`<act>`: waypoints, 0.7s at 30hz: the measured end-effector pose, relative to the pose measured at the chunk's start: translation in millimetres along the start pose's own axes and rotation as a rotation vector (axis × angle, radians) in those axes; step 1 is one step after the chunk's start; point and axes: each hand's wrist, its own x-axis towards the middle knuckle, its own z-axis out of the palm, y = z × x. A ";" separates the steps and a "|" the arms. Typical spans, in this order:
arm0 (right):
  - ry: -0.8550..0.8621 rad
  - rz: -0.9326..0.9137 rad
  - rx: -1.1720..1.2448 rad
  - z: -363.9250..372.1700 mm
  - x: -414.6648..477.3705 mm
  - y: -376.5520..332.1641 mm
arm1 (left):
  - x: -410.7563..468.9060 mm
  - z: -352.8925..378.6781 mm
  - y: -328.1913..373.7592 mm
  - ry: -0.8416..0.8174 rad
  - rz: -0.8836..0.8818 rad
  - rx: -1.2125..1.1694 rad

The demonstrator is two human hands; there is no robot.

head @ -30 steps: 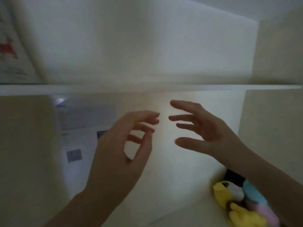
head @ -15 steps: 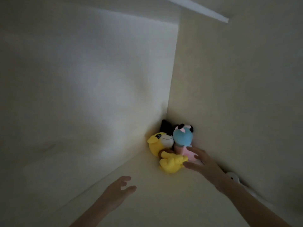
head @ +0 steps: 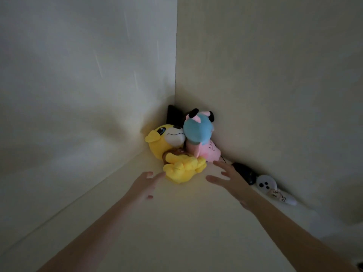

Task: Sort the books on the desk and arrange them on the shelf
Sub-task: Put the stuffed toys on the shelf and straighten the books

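No books show in the head view. I look into the back right corner of a cream shelf compartment (head: 176,222). A yellow plush toy (head: 176,160) and a blue and pink plush toy (head: 198,136) lean in that corner. My left hand (head: 144,186) reaches over the shelf floor with straight fingers, its fingertips at the yellow plush's foot. My right hand (head: 229,179) is spread open just right of the yellow plush and in front of the pink one, holding nothing.
Along the right wall lie a small black object (head: 245,172) and a white plush figure with dark dots (head: 275,190). The back wall (head: 88,85) and the right side wall (head: 265,75) close the compartment in.
The view dropped from the shelf board down into the lower compartment's corner. Both hands moved forward to the plush toys; the left hand came up beside the yellow one.
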 end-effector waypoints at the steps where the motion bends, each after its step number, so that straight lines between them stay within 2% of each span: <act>1: 0.000 0.016 0.013 -0.5 7.1 4.6 | 8.2 5.8 4.2 -0.003 -0.008 -0.018; 7: -0.031 0.102 0.154 0.6 39.8 25.0 | 52.9 27.9 31.5 -0.001 -0.082 -0.082; 13: -0.037 0.132 0.217 6.3 58.1 40.2 | 95.0 44.5 40.3 -0.066 -0.144 -0.132; 16: -0.012 0.141 0.351 5.3 67.5 45.0 | 115.5 51.9 37.8 -0.096 -0.193 -0.142; 21: 0.118 0.350 0.605 7.4 98.8 44.2 | 132.3 51.6 24.9 -0.194 -0.144 -0.158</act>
